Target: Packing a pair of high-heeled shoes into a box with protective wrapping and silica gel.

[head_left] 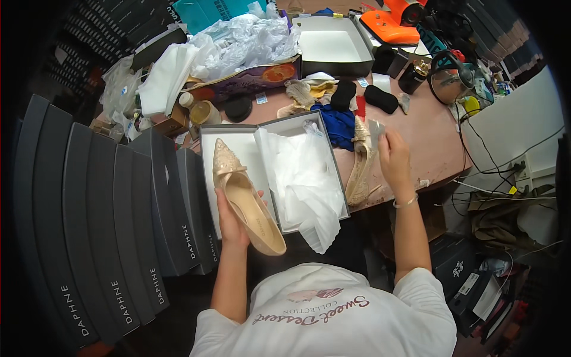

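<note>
Item: pointed-toe shoe (247,202), beige-gold, lace-textured upper, small bow near the toe. Held left of centre of the frame, over the open shoe box (209,178), toe toward the top, heel toward the lower edge. Gripped by the left hand (232,223) from beneath, fingers wrapped around the rear of the sole and heel cup.

Handling, as judged: light; sole and heel stiff; lace upper delicate and liable to snag; smooth insole likely slippery. Best taken by the sole edge or heel cup, as here, not by the bow or the toe lace.

Companion: second shoe (360,163) of the same kind, lying on its side right of centre, just beside the box's right wall, on the reddish table (428,143).

Right hand (392,154): raised above the second shoe, fingertips pinching a small pale card or tag (376,128); exact kind too small to tell.

Box contents: white tissue paper (303,184) filling the right half and spilling over the near edge.

Surroundings: row of grey shoe boxes (113,208) standing on edge along the left of the frame. Blue cloth (339,128) above the second shoe. Open white-lined box (330,44) at top centre. Heap of clear plastic wrapping (238,35) at upper left of centre. Orange appliance (389,24) at top right. Cables (493,172) at right.
</note>
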Demonstrator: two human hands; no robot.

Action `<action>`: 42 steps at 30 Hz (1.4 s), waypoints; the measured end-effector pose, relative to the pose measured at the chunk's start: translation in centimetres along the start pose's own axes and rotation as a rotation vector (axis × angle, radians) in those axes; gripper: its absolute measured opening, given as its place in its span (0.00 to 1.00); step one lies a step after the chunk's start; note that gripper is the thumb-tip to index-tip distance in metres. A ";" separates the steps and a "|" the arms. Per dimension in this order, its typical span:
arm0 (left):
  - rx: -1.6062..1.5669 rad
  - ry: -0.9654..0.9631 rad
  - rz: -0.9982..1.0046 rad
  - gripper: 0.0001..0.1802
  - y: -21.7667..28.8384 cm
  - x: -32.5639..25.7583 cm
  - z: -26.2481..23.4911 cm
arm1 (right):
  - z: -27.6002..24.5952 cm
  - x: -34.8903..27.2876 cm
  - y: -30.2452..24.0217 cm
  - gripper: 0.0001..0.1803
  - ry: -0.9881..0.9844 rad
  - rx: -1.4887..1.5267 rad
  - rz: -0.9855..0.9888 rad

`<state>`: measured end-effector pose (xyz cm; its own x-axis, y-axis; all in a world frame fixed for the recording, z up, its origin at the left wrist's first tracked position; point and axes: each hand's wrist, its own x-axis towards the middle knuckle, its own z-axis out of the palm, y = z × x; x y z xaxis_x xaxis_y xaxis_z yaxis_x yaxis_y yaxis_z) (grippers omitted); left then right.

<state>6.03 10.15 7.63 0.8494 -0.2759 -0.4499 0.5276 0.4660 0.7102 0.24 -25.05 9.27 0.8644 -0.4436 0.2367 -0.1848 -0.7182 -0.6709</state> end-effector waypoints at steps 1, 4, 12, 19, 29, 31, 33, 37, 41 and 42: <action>0.005 0.013 0.012 0.39 0.2 0.7 0.4 | 1.4 0.7 3.6 0.22 0.044 -0.116 -0.098; -0.035 -0.011 0.010 0.41 0.3 0.8 0.4 | 4.0 -0.1 0.3 0.35 -0.019 -0.086 -0.386; -0.068 -0.248 -0.176 0.47 -0.6 -2.3 -1.5 | 9.9 -5.8 -2.7 0.23 -0.639 0.003 -0.206; 0.496 -0.021 0.379 0.32 0.6 1.5 -2.9 | -3.8 1.6 -5.5 0.07 0.111 0.615 -0.061; 2.127 -0.679 0.553 0.41 -5.7 2.5 4.7 | -10.1 1.0 -0.7 0.10 0.782 -0.043 -0.240; 2.324 -0.621 0.593 0.34 -8.7 4.1 3.1 | -10.1 1.1 2.2 0.11 0.814 -0.161 -0.220; 2.341 -0.661 0.493 0.29 -10.1 6.0 3.4 | -8.6 1.2 9.3 0.15 0.680 -0.399 -0.149; 1.929 -0.749 0.273 0.21 -8.1 10.3 3.5 | -1.5 -2.1 20.4 0.26 0.016 -0.418 0.122; 1.722 -0.719 0.756 0.23 -4.8 10.1 4.1 | 1.7 -2.3 19.9 0.38 0.242 -0.313 0.076; 1.868 -0.749 0.790 0.23 -4.9 9.3 3.9 | 1.6 -1.2 17.1 0.41 0.323 -0.358 0.038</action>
<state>11.38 2.03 2.01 0.4387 -0.8980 0.0342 -0.8421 -0.3975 0.3646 -3.24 -35.96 -3.64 0.6747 -0.5765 0.4609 -0.4122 -0.8123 -0.4126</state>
